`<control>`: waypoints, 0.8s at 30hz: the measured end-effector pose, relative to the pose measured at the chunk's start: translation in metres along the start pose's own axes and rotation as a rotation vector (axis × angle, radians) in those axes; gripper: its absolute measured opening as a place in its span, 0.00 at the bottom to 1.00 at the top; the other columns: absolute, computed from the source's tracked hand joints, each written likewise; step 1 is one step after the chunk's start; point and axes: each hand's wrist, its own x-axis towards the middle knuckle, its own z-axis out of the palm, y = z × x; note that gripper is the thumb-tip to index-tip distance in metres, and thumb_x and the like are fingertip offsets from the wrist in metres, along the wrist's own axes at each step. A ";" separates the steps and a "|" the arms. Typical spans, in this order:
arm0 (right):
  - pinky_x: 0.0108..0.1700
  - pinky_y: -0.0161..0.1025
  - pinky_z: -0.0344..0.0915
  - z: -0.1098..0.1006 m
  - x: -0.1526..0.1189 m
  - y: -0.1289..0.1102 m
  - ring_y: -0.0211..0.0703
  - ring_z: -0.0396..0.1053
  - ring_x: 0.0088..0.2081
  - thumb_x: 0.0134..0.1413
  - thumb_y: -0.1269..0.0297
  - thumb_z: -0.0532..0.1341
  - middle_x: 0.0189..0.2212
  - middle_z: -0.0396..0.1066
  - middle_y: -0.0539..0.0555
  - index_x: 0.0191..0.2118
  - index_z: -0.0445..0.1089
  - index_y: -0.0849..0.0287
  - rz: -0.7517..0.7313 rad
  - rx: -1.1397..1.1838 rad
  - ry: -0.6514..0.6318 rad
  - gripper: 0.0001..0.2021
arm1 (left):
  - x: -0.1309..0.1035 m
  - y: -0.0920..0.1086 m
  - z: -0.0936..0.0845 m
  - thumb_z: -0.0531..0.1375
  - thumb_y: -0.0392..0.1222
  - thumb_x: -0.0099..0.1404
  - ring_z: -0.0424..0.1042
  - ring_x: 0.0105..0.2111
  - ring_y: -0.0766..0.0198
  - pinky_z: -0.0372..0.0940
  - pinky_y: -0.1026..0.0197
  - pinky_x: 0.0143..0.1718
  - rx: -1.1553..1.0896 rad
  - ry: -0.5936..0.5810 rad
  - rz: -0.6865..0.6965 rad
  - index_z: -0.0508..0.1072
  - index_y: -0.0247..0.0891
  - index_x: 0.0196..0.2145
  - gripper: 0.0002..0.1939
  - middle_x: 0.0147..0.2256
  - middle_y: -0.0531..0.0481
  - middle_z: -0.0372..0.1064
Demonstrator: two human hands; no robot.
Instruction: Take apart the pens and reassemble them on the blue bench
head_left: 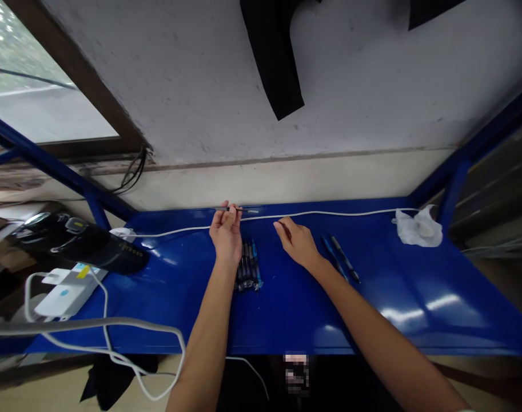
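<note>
My left hand [226, 234] pinches a pen [245, 210] held level near the back edge of the blue tabletop. Its thin, pale end points right. My right hand [295, 240] is a short way to the right, with fingers curled and thumb against the forefinger. Whatever it may hold is hidden. Beside my left wrist, several dark and blue pens [248, 266] lie side by side. Right of my right hand, a black pen [345, 260] and a blue pen [335, 257] lie slanted, close together.
A white cable [329, 213] runs along the back of the blue table [282, 320]. Crumpled white tissue [419, 228] sits at the right. On the left are a shiny black object [93, 243], a white power strip [74, 292] and a looping cable [149, 326]. A wall stands behind.
</note>
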 end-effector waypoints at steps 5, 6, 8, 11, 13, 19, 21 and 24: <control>0.32 0.39 0.55 0.001 -0.001 0.000 0.45 0.72 0.25 0.81 0.50 0.50 0.26 0.75 0.50 0.47 0.71 0.55 -0.033 0.019 -0.001 0.18 | -0.014 -0.005 0.010 0.80 0.39 0.57 0.81 0.41 0.65 0.74 0.60 0.52 0.056 -0.158 -0.093 0.83 0.39 0.51 0.24 0.39 0.49 0.81; 0.32 0.39 0.55 0.002 -0.001 0.000 0.45 0.72 0.25 0.81 0.50 0.50 0.27 0.75 0.50 0.46 0.71 0.55 -0.041 0.022 -0.005 0.18 | -0.017 -0.007 0.013 0.80 0.39 0.58 0.81 0.40 0.65 0.74 0.60 0.51 0.083 -0.192 -0.105 0.83 0.40 0.51 0.24 0.40 0.49 0.81; 0.32 0.39 0.56 0.003 -0.001 0.001 0.45 0.72 0.25 0.81 0.50 0.50 0.27 0.75 0.51 0.46 0.71 0.54 -0.056 0.025 -0.016 0.18 | -0.023 -0.011 0.016 0.79 0.41 0.59 0.82 0.40 0.64 0.75 0.60 0.49 0.148 -0.260 -0.120 0.83 0.41 0.52 0.24 0.40 0.49 0.81; 0.33 0.39 0.57 0.003 -0.001 0.003 0.46 0.73 0.26 0.81 0.51 0.50 0.29 0.77 0.52 0.48 0.71 0.54 -0.073 0.032 -0.029 0.17 | -0.030 -0.015 0.018 0.78 0.42 0.60 0.82 0.41 0.63 0.74 0.59 0.49 0.251 -0.392 -0.144 0.83 0.42 0.52 0.22 0.43 0.47 0.83; 0.34 0.40 0.58 0.003 -0.001 0.003 0.47 0.74 0.28 0.80 0.51 0.51 0.30 0.78 0.53 0.50 0.70 0.54 -0.066 0.054 -0.035 0.15 | -0.032 -0.015 0.019 0.78 0.43 0.61 0.82 0.42 0.61 0.74 0.57 0.51 0.304 -0.454 -0.156 0.84 0.41 0.50 0.20 0.43 0.46 0.84; 0.31 0.39 0.59 0.005 -0.001 0.001 0.46 0.72 0.27 0.75 0.54 0.57 0.31 0.75 0.51 0.49 0.59 0.52 -0.008 0.245 -0.025 0.10 | -0.032 -0.011 0.018 0.79 0.43 0.58 0.82 0.40 0.58 0.74 0.55 0.49 0.393 -0.469 -0.180 0.86 0.40 0.43 0.16 0.40 0.46 0.85; 0.30 0.39 0.58 0.006 -0.001 0.002 0.46 0.70 0.26 0.74 0.56 0.56 0.30 0.72 0.49 0.47 0.57 0.51 -0.002 0.273 -0.033 0.07 | -0.032 -0.011 0.017 0.79 0.44 0.57 0.82 0.40 0.58 0.74 0.55 0.50 0.399 -0.494 -0.201 0.86 0.40 0.42 0.16 0.41 0.46 0.85; 0.31 0.40 0.58 0.007 -0.001 0.005 0.45 0.70 0.26 0.75 0.56 0.55 0.30 0.72 0.49 0.43 0.56 0.50 -0.011 0.286 -0.041 0.07 | -0.034 -0.012 0.017 0.80 0.44 0.56 0.82 0.40 0.59 0.74 0.56 0.50 0.401 -0.510 -0.221 0.86 0.40 0.41 0.16 0.39 0.47 0.84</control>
